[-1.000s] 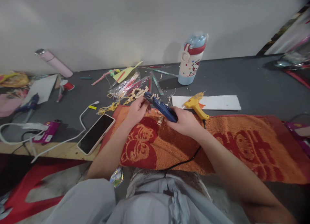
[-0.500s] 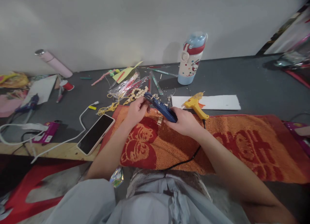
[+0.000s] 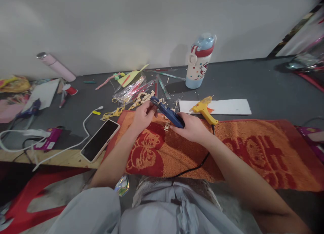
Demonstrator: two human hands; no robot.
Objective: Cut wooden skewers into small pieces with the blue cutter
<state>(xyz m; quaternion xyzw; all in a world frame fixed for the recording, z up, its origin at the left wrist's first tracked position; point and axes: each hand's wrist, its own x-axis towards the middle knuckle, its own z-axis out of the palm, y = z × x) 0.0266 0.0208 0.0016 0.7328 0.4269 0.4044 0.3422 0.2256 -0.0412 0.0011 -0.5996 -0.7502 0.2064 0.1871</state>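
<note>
My right hand (image 3: 192,127) is wrapped round the handle of a blue glue gun (image 3: 168,112), whose nozzle points up and left; a black cord runs from it down to my lap. My left hand (image 3: 143,115) is closed in a pinch right at the gun's nozzle, holding something small that I cannot make out. Both hands hover over an orange and red towel (image 3: 240,149). A few small wooden pieces (image 3: 167,126) lie on the towel just below the gun.
A yellow glue gun (image 3: 204,109) rests on a white strip (image 3: 227,106). A blue and white bottle (image 3: 199,61) stands near the wall. A phone (image 3: 100,139) with a white cable lies at left. Beads, yellow cord and plastic packets (image 3: 134,90) are scattered beyond my hands.
Both hands and the blue glue gun have shifted very slightly; nothing was picked up or let go.
</note>
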